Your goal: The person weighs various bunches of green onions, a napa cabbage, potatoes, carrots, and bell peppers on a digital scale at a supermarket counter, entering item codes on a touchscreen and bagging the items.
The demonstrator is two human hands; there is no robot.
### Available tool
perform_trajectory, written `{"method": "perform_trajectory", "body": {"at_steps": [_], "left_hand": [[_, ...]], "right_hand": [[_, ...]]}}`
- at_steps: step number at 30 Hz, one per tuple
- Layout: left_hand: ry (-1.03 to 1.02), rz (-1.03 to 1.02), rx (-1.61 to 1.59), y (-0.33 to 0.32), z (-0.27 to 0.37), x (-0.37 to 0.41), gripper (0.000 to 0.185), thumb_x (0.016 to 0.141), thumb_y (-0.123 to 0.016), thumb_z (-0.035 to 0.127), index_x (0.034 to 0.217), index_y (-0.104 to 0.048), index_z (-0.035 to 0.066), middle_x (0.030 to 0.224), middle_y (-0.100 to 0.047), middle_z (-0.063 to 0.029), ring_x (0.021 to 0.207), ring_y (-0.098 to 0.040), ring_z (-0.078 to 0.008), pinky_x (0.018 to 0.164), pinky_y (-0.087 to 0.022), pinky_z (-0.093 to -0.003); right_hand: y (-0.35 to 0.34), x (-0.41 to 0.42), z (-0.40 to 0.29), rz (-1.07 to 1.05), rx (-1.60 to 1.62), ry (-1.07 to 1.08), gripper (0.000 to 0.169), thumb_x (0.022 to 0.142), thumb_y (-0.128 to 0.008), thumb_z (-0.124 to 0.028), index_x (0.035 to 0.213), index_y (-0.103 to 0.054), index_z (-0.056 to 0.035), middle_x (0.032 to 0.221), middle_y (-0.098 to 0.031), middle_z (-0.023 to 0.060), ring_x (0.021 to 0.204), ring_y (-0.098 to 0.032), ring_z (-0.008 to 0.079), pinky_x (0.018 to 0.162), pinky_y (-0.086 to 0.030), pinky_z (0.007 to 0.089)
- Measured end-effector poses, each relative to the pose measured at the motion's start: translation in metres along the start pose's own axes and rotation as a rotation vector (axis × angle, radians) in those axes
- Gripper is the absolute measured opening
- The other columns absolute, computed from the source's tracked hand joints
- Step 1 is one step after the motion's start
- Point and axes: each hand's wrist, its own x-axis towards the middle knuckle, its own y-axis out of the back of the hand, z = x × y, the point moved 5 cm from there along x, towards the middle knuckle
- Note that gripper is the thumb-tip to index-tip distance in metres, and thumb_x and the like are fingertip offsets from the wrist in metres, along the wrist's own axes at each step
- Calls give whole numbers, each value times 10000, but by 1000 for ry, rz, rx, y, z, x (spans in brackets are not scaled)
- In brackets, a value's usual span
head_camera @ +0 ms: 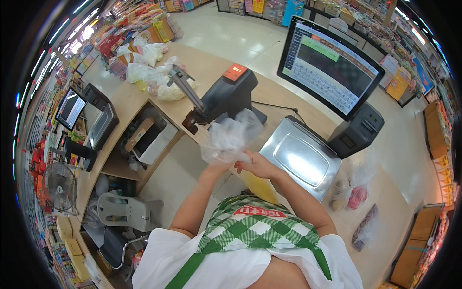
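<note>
A crumpled clear plastic bag (231, 135) is held up before me, above the counter's inner edge. My left hand (221, 165) grips it from below, with most of the fingers hidden by the plastic. The fingers of my right hand (260, 165) pinch the bag's lower right edge, close against the left hand. Below my right wrist, a yellow sheet or bag (261, 188) shows in front of my green checked apron (260, 224); its exact kind is unclear. To the right of my right hand lies the steel plate of a weighing scale (303, 159).
A touchscreen monitor (330, 68) rises behind the scale. A black printer-like device with a red display (231, 90) and a bag stand (187, 90) are ahead. Filled plastic bags (155, 76) rest far left; bagged goods (357, 197) lie right. A grey plastic chair (126, 211) stands left.
</note>
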Motion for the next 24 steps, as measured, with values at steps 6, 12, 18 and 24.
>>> {"method": "perform_trajectory", "body": {"at_steps": [6, 12, 18, 24], "left_hand": [[24, 497, 18, 97, -44, 26, 211, 906, -544, 150, 1074, -610, 41, 1032, -594, -59, 917, -573, -187, 825, -456, -338], [491, 625, -865, 116, -123, 62, 204, 899, -543, 169, 1051, -589, 41, 898, -602, -32, 833, -578, -156, 752, -461, -305], [697, 668, -1165, 100, -143, 63, 302, 979, -442, 257, 1141, -563, 33, 1056, -624, -62, 970, -594, -173, 835, -473, -328], [669, 681, -1180, 104, -159, 55, 315, 970, -464, 300, 1099, -571, 33, 1026, -595, -58, 948, -579, -181, 833, -461, -332]], "right_hand": [[-19, 84, -2, -93, 241, 213, 277, 992, -413, -244, 833, -514, -41, 819, -522, 1, 824, -478, 101, 821, -380, 241], [-21, 169, 28, 64, 102, 87, 272, 996, -393, -273, 946, -547, -54, 909, -532, -6, 915, -458, 111, 882, -355, 257], [-17, 198, 29, 408, -126, 98, 236, 928, -492, -216, 1084, -595, -72, 1035, -601, 118, 1015, -544, 257, 868, -415, 350], [-26, 188, 19, 461, -333, 91, 227, 925, -500, -203, 1043, -603, -38, 1032, -604, 160, 981, -567, 297, 847, -432, 352]]}}
